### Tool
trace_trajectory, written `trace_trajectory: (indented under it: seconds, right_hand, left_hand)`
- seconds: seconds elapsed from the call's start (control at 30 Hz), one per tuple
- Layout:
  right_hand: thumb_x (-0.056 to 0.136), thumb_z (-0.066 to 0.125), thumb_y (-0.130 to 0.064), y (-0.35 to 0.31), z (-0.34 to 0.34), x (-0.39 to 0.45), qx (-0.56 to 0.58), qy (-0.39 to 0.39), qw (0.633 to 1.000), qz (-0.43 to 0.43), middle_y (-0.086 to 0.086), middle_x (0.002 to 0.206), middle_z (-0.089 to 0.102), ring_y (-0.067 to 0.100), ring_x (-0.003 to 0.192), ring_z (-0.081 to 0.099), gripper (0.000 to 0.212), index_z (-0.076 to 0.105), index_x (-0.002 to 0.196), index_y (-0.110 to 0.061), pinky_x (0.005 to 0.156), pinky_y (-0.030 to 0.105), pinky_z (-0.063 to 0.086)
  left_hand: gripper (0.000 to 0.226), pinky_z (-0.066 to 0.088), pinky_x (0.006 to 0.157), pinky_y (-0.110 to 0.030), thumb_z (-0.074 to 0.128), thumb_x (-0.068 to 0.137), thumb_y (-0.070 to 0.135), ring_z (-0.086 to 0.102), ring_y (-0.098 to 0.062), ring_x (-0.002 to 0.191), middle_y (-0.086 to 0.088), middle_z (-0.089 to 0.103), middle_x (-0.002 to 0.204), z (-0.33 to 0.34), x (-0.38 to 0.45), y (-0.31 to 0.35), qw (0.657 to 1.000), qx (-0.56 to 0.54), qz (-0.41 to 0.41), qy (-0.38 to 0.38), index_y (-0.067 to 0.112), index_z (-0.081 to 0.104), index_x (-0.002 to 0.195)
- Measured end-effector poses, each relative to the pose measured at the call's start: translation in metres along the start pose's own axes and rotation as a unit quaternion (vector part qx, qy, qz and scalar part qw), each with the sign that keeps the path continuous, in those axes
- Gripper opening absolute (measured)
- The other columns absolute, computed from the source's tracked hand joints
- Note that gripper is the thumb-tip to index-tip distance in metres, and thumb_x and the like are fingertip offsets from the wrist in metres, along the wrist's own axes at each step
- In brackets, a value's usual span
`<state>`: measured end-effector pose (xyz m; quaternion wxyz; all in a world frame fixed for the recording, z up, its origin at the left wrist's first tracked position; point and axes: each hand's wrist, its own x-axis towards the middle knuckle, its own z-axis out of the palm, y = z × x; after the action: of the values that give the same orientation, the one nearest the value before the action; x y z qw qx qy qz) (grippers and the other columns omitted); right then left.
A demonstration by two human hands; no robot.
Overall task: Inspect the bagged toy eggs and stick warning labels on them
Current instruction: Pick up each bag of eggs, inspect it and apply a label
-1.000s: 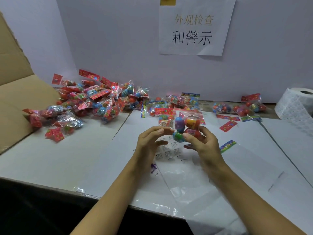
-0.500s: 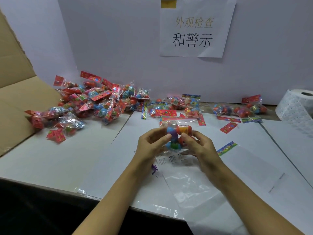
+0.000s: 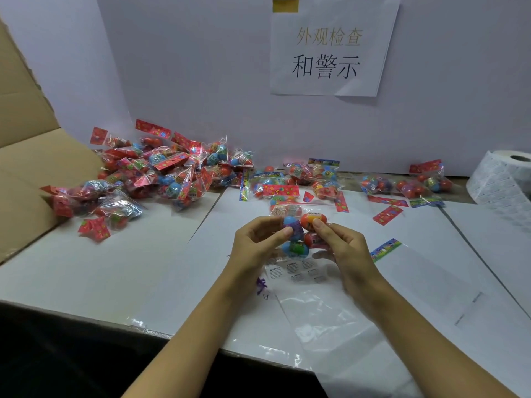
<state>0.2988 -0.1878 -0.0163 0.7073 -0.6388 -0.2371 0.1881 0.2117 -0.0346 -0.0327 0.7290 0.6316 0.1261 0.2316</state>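
A clear bag of toy eggs (image 3: 301, 234), with blue, orange and red eggs inside, is held just above the white table (image 3: 115, 271) at the centre. My left hand (image 3: 255, 245) pinches its left side with thumb and fingers. My right hand (image 3: 342, 245) grips its right side, thumb on the orange egg. White warning labels (image 3: 296, 271) printed with small text lie on clear film right under the bag.
A big pile of bagged eggs (image 3: 161, 173) lies at the back left beside a cardboard box flap (image 3: 26, 168). More bags (image 3: 298, 182) and others (image 3: 411, 182) sit along the back wall. A label roll (image 3: 505, 179) stands at far right. Clear plastic film (image 3: 339, 326) covers the near table.
Both hands have brought the bag of eggs lower and closer to the labels, and have turned it between the fingers.
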Motion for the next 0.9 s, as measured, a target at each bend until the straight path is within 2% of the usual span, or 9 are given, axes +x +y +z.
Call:
trace_trajectory:
  seconds: [0.23, 0.4, 0.5, 0.6, 0.73, 0.83, 0.9]
  right_hand:
    - [0.076, 0.067, -0.056, 0.0005, 0.0, 0.0012, 0.001, 0.006, 1.0, 0.003, 0.004, 0.089, 0.078, 0.017, 0.087, 0.075, 0.036, 0.079, 0.094, -0.027, 0.067, 0.023, 0.059]
    - [0.075, 0.066, -0.057, 0.0022, -0.0009, 0.0019, 0.007, 0.009, 1.0, 0.004, 0.003, 0.089, 0.078, 0.018, 0.088, 0.075, 0.04, 0.078, 0.097, -0.026, 0.067, 0.024, 0.06]
    - [0.078, 0.064, -0.056, 0.0023, -0.001, 0.0028, 0.017, 0.019, 1.0, 0.002, 0.005, 0.092, 0.078, 0.019, 0.089, 0.075, 0.041, 0.078, 0.099, -0.025, 0.066, 0.025, 0.06]
    - [0.079, 0.064, -0.054, 0.0007, -0.0011, 0.0041, 0.046, 0.036, 0.998, 0.007, 0.007, 0.092, 0.077, 0.02, 0.087, 0.075, 0.041, 0.078, 0.1, -0.021, 0.063, 0.023, 0.058]
    - [0.079, 0.064, -0.057, 0.0026, -0.0015, 0.0052, 0.032, 0.034, 0.999, 0.008, 0.002, 0.092, 0.077, 0.016, 0.089, 0.075, 0.038, 0.078, 0.098, -0.028, 0.063, 0.024, 0.059]
    - [0.073, 0.07, -0.073, 0.0045, -0.0025, 0.0041, 0.011, -0.008, 1.0, 0.016, -0.002, 0.099, 0.077, 0.016, 0.093, 0.074, 0.055, 0.072, 0.109, -0.031, 0.065, 0.027, 0.058]
    - [0.069, 0.074, -0.075, 0.0068, -0.0025, 0.0032, -0.033, -0.03, 0.999, 0.023, 0.001, 0.098, 0.077, 0.019, 0.088, 0.075, 0.063, 0.071, 0.108, -0.026, 0.066, 0.033, 0.057]
  left_hand:
    - [0.039, 0.063, 0.087, -0.04, 0.079, 0.08, 0.032, 0.074, -0.023, 0.107, -0.003, 0.078, 0.112, -0.0005, 0.0006, -0.0015, 1.0, -0.008, 0.001, -0.003, 0.016, 0.074, 0.115]
    - [0.04, 0.063, 0.082, -0.034, 0.079, 0.079, 0.035, 0.074, -0.022, 0.106, -0.001, 0.078, 0.111, -0.0007, 0.0004, -0.0012, 1.0, -0.007, 0.0, -0.009, 0.018, 0.074, 0.115]
    - [0.042, 0.063, 0.083, -0.037, 0.081, 0.082, 0.034, 0.075, -0.024, 0.104, -0.006, 0.078, 0.11, 0.0016, -0.0021, -0.0029, 0.999, -0.003, -0.014, -0.048, 0.013, 0.072, 0.118]
    - [0.035, 0.062, 0.081, -0.036, 0.082, 0.086, 0.03, 0.076, -0.026, 0.093, -0.01, 0.078, 0.1, 0.0047, -0.006, -0.0057, 0.993, 0.028, -0.042, -0.108, 0.008, 0.073, 0.112]
    - [0.038, 0.063, 0.082, -0.037, 0.08, 0.082, 0.034, 0.076, -0.027, 0.086, -0.013, 0.078, 0.094, 0.0053, -0.0071, -0.0052, 0.99, 0.051, -0.048, -0.125, 0.007, 0.075, 0.108]
    - [0.032, 0.062, 0.076, -0.031, 0.079, 0.083, 0.027, 0.076, -0.027, 0.082, -0.016, 0.078, 0.093, 0.0049, -0.0074, -0.0033, 0.993, 0.009, -0.024, -0.116, 0.005, 0.077, 0.106]
    - [0.034, 0.061, 0.076, -0.03, 0.078, 0.086, 0.025, 0.076, -0.029, 0.085, -0.018, 0.078, 0.096, 0.0034, -0.0068, -0.0025, 0.995, -0.002, -0.01, -0.102, 0.003, 0.076, 0.111]
